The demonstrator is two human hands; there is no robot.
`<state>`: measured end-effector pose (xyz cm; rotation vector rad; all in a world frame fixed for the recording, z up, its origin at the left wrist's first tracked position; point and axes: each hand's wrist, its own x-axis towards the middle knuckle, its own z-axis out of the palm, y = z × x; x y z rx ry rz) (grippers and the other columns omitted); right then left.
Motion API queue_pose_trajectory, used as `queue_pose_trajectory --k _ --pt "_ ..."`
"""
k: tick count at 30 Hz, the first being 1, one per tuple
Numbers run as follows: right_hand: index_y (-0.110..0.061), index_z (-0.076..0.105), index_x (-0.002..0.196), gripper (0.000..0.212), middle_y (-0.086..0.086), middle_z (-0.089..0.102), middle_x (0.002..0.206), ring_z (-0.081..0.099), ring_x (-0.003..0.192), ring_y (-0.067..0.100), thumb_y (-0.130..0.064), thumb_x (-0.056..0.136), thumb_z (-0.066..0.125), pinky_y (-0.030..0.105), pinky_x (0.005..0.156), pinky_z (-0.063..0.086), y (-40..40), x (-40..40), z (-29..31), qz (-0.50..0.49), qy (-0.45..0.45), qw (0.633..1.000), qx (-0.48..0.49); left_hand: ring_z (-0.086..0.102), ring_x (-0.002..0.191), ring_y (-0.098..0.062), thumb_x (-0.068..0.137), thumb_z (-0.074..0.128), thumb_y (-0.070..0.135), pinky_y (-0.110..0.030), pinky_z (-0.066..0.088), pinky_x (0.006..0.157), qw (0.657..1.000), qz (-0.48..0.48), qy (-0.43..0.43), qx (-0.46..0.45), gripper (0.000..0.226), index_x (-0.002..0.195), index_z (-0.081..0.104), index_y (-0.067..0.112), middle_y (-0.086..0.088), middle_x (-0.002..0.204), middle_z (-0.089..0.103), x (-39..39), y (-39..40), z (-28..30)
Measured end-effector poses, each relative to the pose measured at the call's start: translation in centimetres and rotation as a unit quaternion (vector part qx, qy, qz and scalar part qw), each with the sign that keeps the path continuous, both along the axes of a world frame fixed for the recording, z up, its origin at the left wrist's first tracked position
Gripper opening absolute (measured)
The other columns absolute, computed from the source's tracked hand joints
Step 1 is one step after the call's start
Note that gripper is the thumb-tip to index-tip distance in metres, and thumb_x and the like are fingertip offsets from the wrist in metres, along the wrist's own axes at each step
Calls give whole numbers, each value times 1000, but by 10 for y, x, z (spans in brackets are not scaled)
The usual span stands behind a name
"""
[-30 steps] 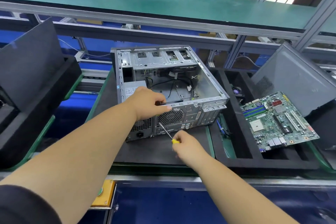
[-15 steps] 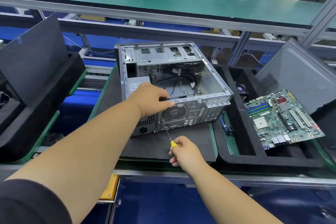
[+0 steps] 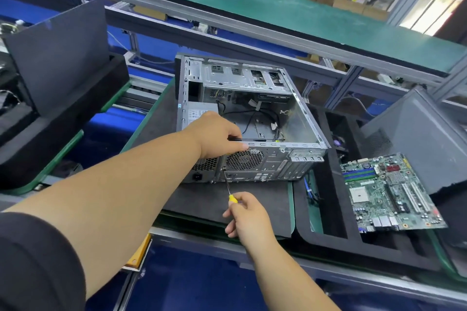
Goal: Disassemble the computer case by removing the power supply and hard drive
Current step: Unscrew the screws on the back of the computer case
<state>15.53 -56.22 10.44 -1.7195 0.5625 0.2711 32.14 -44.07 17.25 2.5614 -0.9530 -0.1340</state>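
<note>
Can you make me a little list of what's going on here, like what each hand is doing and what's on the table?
left hand: gripping the top back edge of the computer case
right hand: holding a screwdriver, tip against the case's back panel
case: open, cables inside
power supply: in the case
circuit board: lying in the black tray, right of the case

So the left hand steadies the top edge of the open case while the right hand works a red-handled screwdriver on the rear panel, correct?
Not quite: the head view shows the screwdriver handle is yellow, not red. The rest holds: left hand on the case top edge, right hand driving at the rear panel.
</note>
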Motion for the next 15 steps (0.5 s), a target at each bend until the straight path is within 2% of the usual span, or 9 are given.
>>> queue_pose_trajectory --k 2,6,9,13,15 --pt "-18 58 112 15 5 67 82 50 42 11 -16 101 49 24 45 45 2 -1 1 -8 -6 1000 5 44 89 -18 90 52 62 -32 43 82 1000 3 0 0 29 71 55 41 15 64 54 -1 0 0" --pt "-18 60 107 13 3 67 80 47 42 10 -17 101 49 23 42 41 3 -3 3 -24 -8 1000 6 47 99 -20 90 51 63 -35 45 87 1000 4 7 2 32 91 68 36 13 72 61 0 -1 0" --pt "-18 60 107 13 3 67 80 46 42 11 -17 101 48 22 42 39 6 -5 4 -37 -13 999 12 47 101 -21 90 50 64 -37 46 88 1000 4 16 7 30 89 66 38 15 70 58 0 -1 0" --pt "-17 61 107 14 1 68 80 46 45 11 -17 100 49 23 45 39 8 -5 3 -52 -21 998 7 45 104 -23 90 49 64 -33 38 82 1000 4 10 9 31 88 64 37 14 72 58 0 -1 1" --pt "-18 61 105 13 0 68 79 46 45 11 -17 99 50 23 45 39 9 -4 1 -58 -23 998 10 44 105 -23 90 49 65 -35 40 84 1000 7 18 10 31 88 64 37 13 75 59 0 -1 1"
